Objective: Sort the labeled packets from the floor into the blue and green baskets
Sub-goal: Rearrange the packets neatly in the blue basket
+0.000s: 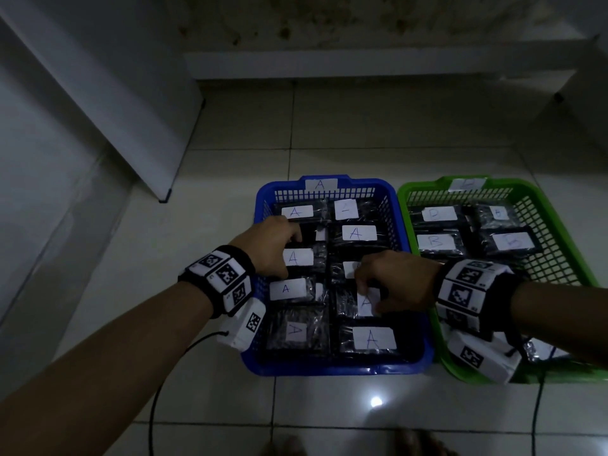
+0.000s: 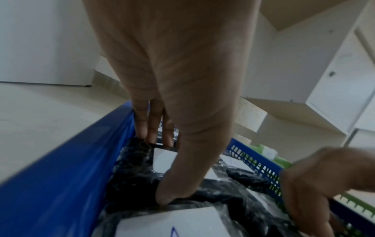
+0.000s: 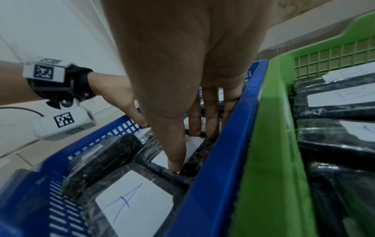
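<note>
The blue basket [image 1: 329,368], tagged A, holds several black packets with white A labels. Beside it on the right, the green basket [image 1: 572,245] holds B-labelled packets. My left hand [image 1: 288,255] reaches into the blue basket's left column and pinches an A packet [image 1: 297,258] between thumb and fingers. The left wrist view shows the thumb [image 2: 166,197] at that packet's [image 2: 138,160] near edge and the fingers at its far edge. My right hand [image 1: 370,296] pinches another A packet [image 1: 345,304] in the right column. In the right wrist view its thumb [image 3: 175,166] presses by the blue wall [image 3: 223,160].
Both baskets stand side by side on a pale tiled floor [image 1: 362,126]. A white panel [image 1: 131,110] leans at the left and a low ledge [image 1: 362,64] runs along the back. Black cables [image 1: 154,406] trail from both wrists. Toes [image 1: 411,442] show at the bottom edge.
</note>
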